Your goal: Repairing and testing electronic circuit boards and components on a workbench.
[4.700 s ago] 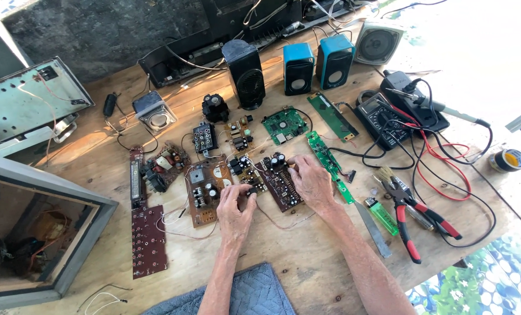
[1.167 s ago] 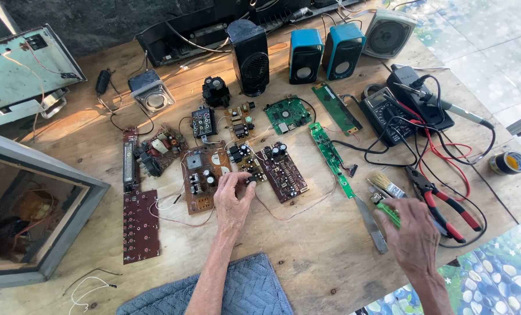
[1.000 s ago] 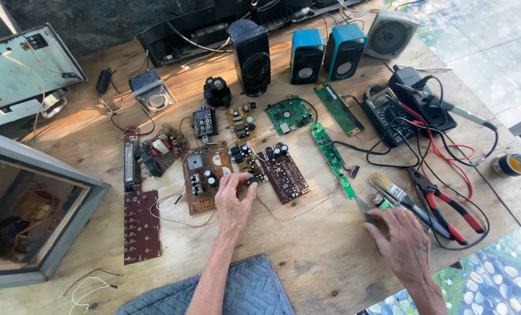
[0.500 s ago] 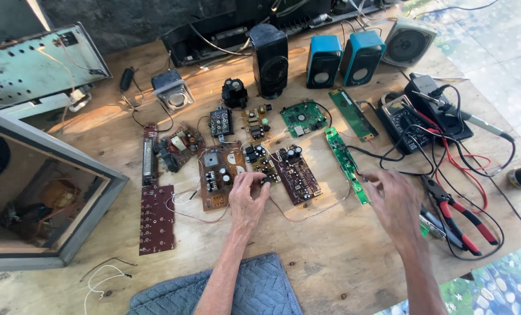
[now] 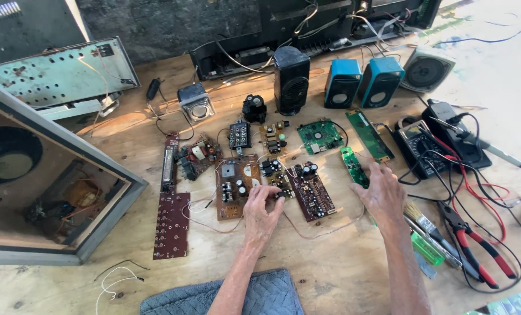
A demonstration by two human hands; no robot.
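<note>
My left hand (image 5: 262,205) rests on the wooden table (image 5: 342,274), its fingertips pinching a small component at the near edge of a little circuit board (image 5: 276,177). A brown board (image 5: 236,185) lies just left of it and a dark red-brown board (image 5: 311,190) just right. My right hand (image 5: 382,192) hovers flat, fingers spread, over the near end of a long green board strip (image 5: 353,165); it holds nothing.
Red-handled pliers (image 5: 476,249), a brush (image 5: 419,217) and a green tool (image 5: 428,249) lie right of my right hand. A multimeter (image 5: 419,143) with red and black leads sits far right. Speakers (image 5: 291,79) line the back. An open speaker cabinet (image 5: 44,181) stands left.
My right hand has moved from the tools at the right up and left to the long green strip. My left hand has stayed on the small board. The camera has shifted.
</note>
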